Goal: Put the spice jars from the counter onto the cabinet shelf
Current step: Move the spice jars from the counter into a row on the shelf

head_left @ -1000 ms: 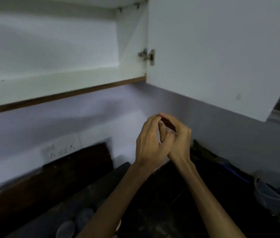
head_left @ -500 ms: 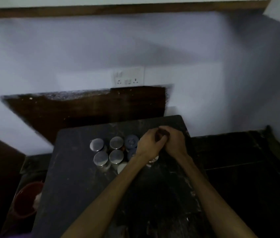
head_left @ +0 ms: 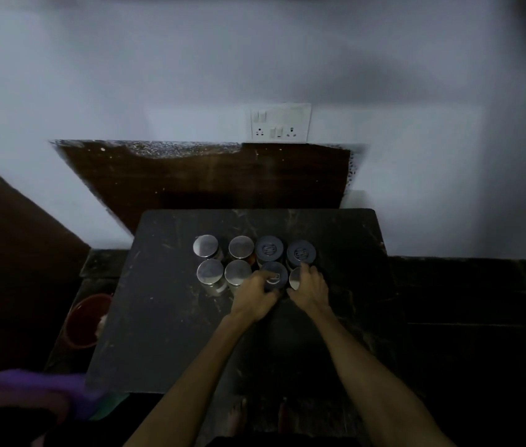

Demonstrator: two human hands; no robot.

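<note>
Several spice jars stand in two rows on a dark stone counter (head_left: 171, 321). Silver-lidded jars (head_left: 206, 245) fill the left half and dark-lidded jars (head_left: 301, 252) the back right. My left hand (head_left: 253, 298) wraps around the front dark-lidded jar (head_left: 276, 276), which stands on the counter. My right hand (head_left: 310, 287) closes on the front right silver-lidded jar (head_left: 295, 278), fingertips touching the dark-lidded jar behind it. The cabinet shelf is out of view.
A white socket plate (head_left: 281, 124) sits on the wall above a dark backsplash. Left of the counter and lower down stand a red bucket (head_left: 83, 321) and something purple (head_left: 45, 388). A lower dark ledge (head_left: 468, 301) runs to the right.
The view dropped from the open cabinet to the counter. My hands, clasped together before, have parted and come down onto the two front jars.
</note>
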